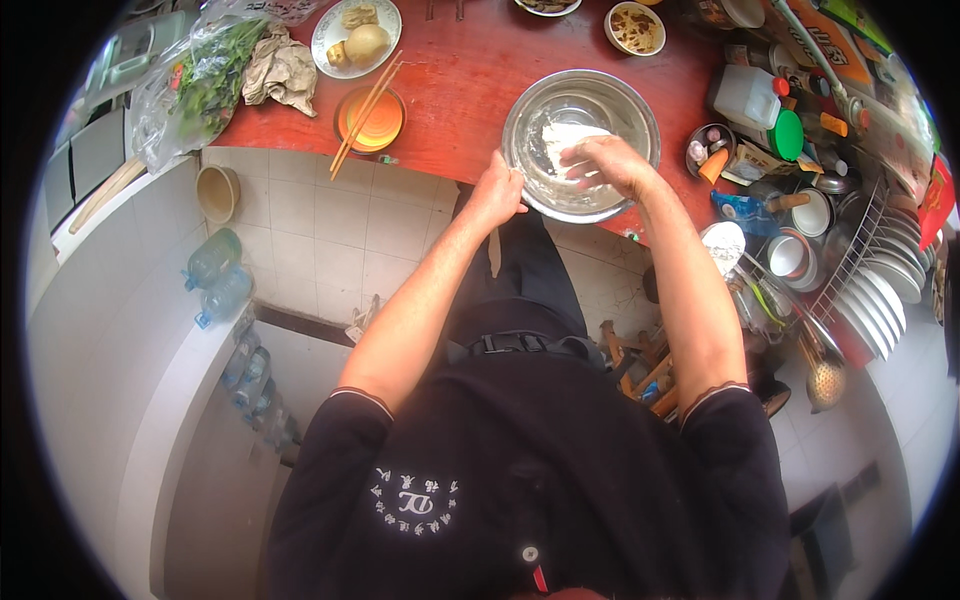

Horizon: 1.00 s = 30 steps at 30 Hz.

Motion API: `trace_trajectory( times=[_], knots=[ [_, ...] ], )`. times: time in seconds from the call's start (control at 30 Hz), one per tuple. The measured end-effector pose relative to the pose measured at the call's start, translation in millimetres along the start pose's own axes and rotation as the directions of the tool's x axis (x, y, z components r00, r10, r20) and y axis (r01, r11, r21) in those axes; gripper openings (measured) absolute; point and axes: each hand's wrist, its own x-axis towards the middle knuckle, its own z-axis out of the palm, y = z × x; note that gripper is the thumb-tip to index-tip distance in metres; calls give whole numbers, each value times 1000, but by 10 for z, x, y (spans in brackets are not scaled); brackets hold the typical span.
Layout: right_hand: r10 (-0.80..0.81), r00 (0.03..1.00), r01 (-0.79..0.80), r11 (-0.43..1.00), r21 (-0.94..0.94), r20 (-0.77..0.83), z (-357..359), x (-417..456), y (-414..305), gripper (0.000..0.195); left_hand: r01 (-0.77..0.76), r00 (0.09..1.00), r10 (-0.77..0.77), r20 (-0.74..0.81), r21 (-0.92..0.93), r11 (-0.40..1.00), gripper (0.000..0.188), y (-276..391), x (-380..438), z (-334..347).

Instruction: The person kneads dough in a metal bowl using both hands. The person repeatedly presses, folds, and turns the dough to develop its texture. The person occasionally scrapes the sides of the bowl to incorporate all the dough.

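A stainless steel bowl [517, 112] sits at the front edge of the red table, partly over it. My left hand [496, 189] grips its near-left rim, thumb on top. Inside the bowl is a heap of white flour or dough [566, 139], with powder and bits stuck to the walls. My right hand [611, 166] reaches over the near-right side into the bowl. Its fingers are spread and bent beside the white heap, and their tips look dusted. The hand covers part of the heap, so whether it touches it is hard to tell.
On the red table [450, 82], chopsticks [367, 112] lie across an orange-filled bowl [371, 124], their ends past the edge. A plate of food [319, 45] and bagged greens [217, 82] stand left. Jars, a garlic bowl [694, 146] and a dish rack [855, 247] crowd the right.
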Motion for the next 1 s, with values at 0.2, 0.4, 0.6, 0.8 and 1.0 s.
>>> trace_trajectory(
  times=[0.2, 0.4, 0.6, 0.8, 1.0],
  knots=[
    [-423, 698, -145, 708, -691, -579, 130, 100, 128, 44, -29, 1000, 29, -8, 3, 1000, 53, -151, 61, 1],
    [-330, 791, -181, 679, -712, -515, 180, 177, 180, 42, -75, 997, 75, -28, 5, 997, 51, -144, 92, 21],
    [-424, 746, -175, 620, -765, -514, 539, 153, -27, 40, -45, 998, 46, -45, 25, 999, 47, -130, 67, 77],
    [-405, 717, -150, 705, -693, -567, 818, 370, -63, 28, -18, 996, 21, -88, 41, 999, 46, -97, 111, 99],
    [-431, 754, 96, 819, -566, -496, 459, 306, 146, 35, 9, 999, -7, -42, 35, 999, 49, -93, 83, 58]
  ],
)
